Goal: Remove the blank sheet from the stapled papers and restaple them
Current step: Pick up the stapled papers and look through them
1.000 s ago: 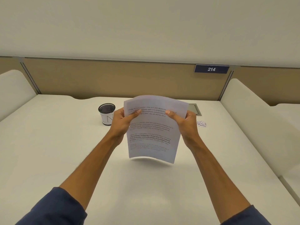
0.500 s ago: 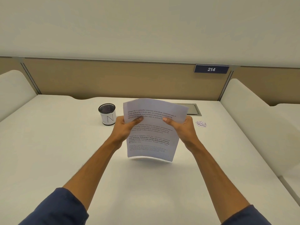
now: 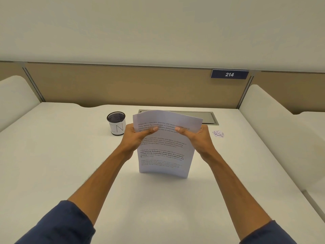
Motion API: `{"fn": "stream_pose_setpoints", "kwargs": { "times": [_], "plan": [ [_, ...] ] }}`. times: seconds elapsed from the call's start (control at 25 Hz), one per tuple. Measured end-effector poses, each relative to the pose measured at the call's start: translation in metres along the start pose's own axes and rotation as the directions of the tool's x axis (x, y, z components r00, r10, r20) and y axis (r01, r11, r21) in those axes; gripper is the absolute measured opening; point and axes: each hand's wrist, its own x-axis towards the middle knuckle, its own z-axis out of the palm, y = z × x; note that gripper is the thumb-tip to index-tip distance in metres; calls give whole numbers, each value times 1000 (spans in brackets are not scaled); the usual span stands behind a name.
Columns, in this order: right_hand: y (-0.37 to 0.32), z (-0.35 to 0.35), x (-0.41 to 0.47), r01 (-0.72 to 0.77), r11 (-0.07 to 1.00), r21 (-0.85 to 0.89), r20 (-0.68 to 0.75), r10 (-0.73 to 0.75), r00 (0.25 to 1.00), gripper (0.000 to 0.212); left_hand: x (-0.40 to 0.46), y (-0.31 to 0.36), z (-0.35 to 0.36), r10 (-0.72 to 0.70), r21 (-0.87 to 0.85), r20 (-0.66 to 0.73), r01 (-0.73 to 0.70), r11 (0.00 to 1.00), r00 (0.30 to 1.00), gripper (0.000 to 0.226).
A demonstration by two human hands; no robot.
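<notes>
I hold a stack of printed papers (image 3: 165,155) upright over the middle of the white desk (image 3: 52,164), its bottom edge at or just above the surface. My left hand (image 3: 135,136) grips the left edge near the top, thumb across the printed face. My right hand (image 3: 198,138) grips the right edge the same way. The front sheet carries several paragraphs of text. Sheets behind it are hidden, and no staple or stapler shows.
A black mesh cup (image 3: 116,123) with a white label stands left of the papers. A small pile of paper scraps (image 3: 218,134) lies to the right. A grey cable hatch (image 3: 207,117) sits behind. Padded white dividers (image 3: 274,131) flank the desk.
Both hands have lowered the papers toward the desk, bringing the bottom edge down close to the surface. The grip is unchanged.
</notes>
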Motion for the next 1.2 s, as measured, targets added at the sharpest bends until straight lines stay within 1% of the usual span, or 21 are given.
{"fn": "stream_pose_setpoints", "kwargs": {
  "times": [0.08, 0.2, 0.28, 0.36, 0.4, 0.44, 0.52, 0.56, 0.6, 0.64, 0.72, 0.8, 0.88, 0.96, 1.0, 1.08, 1.12, 1.2],
  "plan": [
    [8, 0, -2, -31, 999, 12, 7, 31, 1000, 13, -1, -10, 0, -37, -5, -1, 37, 999, 999, 25],
    [17, 0, -3, -33, 999, -14, 25, 33, 999, 15, -1, -19, 1, -52, 6, -25, 52, 999, 998, 18],
    [19, -3, -3, -29, 999, -37, 35, 31, 999, 18, 0, -18, 1, -34, 9, -67, 35, 999, 997, 15],
    [23, -7, -4, -22, 999, -25, 25, 23, 999, 22, 2, -14, -1, -3, -46, -138, -4, 999, 990, 14],
    [26, -9, -5, -22, 1000, -1, -14, 22, 1000, 29, 3, -11, -4, 8, -93, -184, -26, 995, 983, 15],
    [30, -11, -6, -36, 999, 30, -87, 38, 996, 41, 5, -10, -9, 14, -137, -233, -46, 990, 972, 18],
    [42, -15, -12, -68, 993, 96, -225, 88, 970, 69, 8, -7, -17, -4, -223, -311, -69, 972, 950, 26],
    [50, -16, -16, -68, 992, 106, -249, 93, 964, 81, 9, -8, -21, -28, -269, -339, -68, 961, 940, 30],
    [58, -17, -21, -71, 993, 98, -242, 93, 966, 87, 10, -9, -25, -56, -312, -360, -63, 948, 931, 32],
    [66, -16, -26, -73, 993, 91, -205, 90, 975, 88, 11, -11, -28, -81, -352, -375, -61, 934, 924, 31],
    [74, -9, -36, -87, 988, 126, -84, 98, 992, 78, 12, -14, -30, -130, -432, -394, -59, 900, 910, 34],
    [77, 0, -41, -153, 970, 188, 30, 150, 988, 63, 12, -15, -30, -176, -511, -400, -59, 858, 899, 42],
    [77, 11, -43, -209, 948, 240, 93, 192, 977, 45, 12, -16, -27, -210, -577, -382, -55, 815, 900, 45],
    [71, 23, -44, -242, 913, 329, 84, 227, 970, 28, 11, -17, -22, -226, -621, -352, -46, 782, 908, 44],
    [70, 27, -43, -247, 889, 385, 62, 242, 968, 23, 10, -18, -20, -228, -636, -338, -42, 771, 913, 45],
    [68, 31, -40, -231, 857, 460, 15, 252, 968, 23, 9, -19, -18, -215, -646, -310, -40, 762, 926, 46],
    [67, 31, -38, -220, 857, 466, -8, 252, 968, 23, 7, -19, -19, -196, -640, -296, -42, 767, 935, 46],
    [68, 24, -34, -193, 889, 416, -62, 239, 969, 23, 5, -18, -28, -159, -613, -260, -36, 790, 952, 43]
  ]
}}
